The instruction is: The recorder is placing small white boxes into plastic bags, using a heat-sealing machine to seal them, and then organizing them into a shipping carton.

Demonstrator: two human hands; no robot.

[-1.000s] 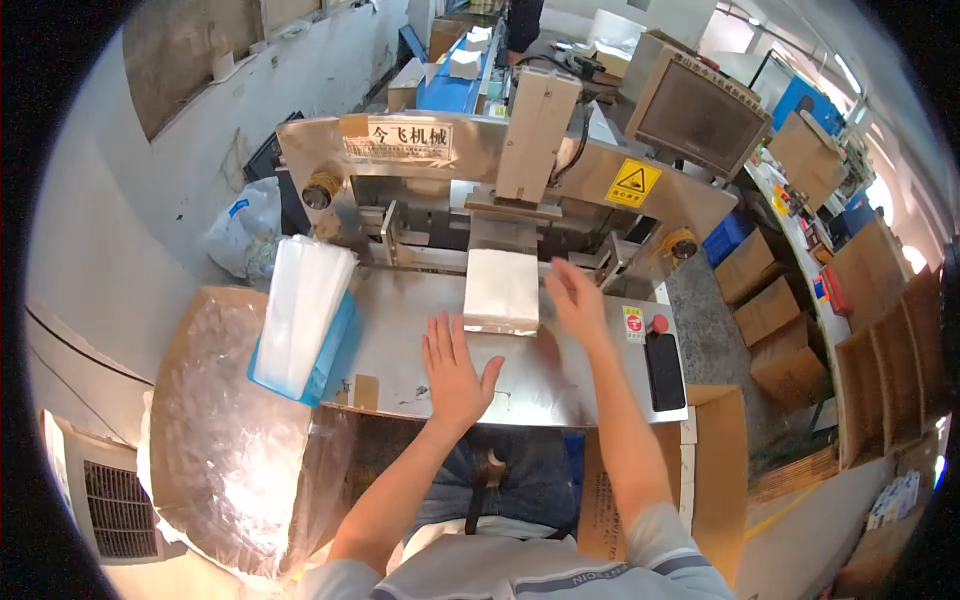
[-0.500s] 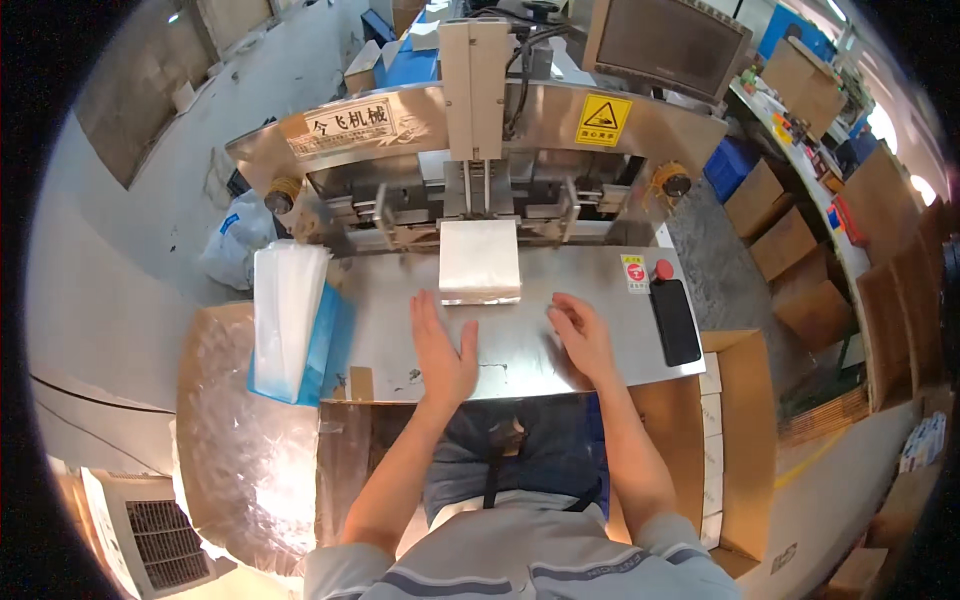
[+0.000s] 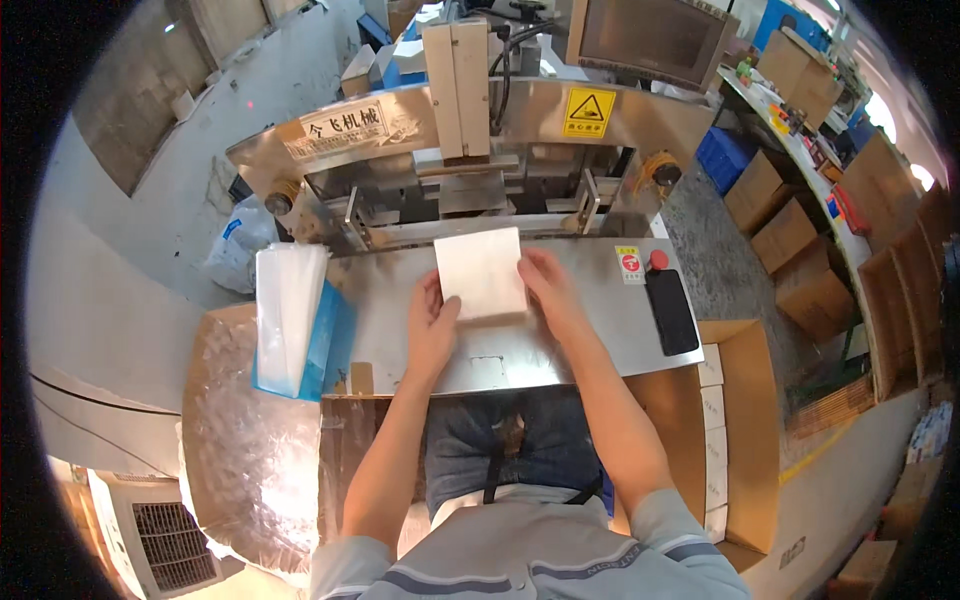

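A white square box (image 3: 481, 272) is held between my two hands, just in front of the machine's opening and over the steel work surface (image 3: 400, 350). My left hand (image 3: 433, 318) grips its left side, the thumb on the near left corner. On the right edge, my right hand (image 3: 546, 283) is closed with bent fingers against the box; some fingertips are hidden by it. Behind the box stands the steel machine (image 3: 420, 135), with a tall beige column (image 3: 460, 90) in its middle and a metal plate at the opening.
A blue holder (image 3: 335, 335) with clear plastic sleeves (image 3: 288, 310) stands on the left. Towards the right lie a black phone (image 3: 672, 312) and a red button (image 3: 658, 260). Below the surface are a plastic-lined carton (image 3: 230, 420) at left and a carton of white boxes (image 3: 745, 430) at right.
Both hands, apart from the box before, now hold it by its sides. The box has come slightly nearer, away from the machine's opening. The mechanism behind it has shifted.
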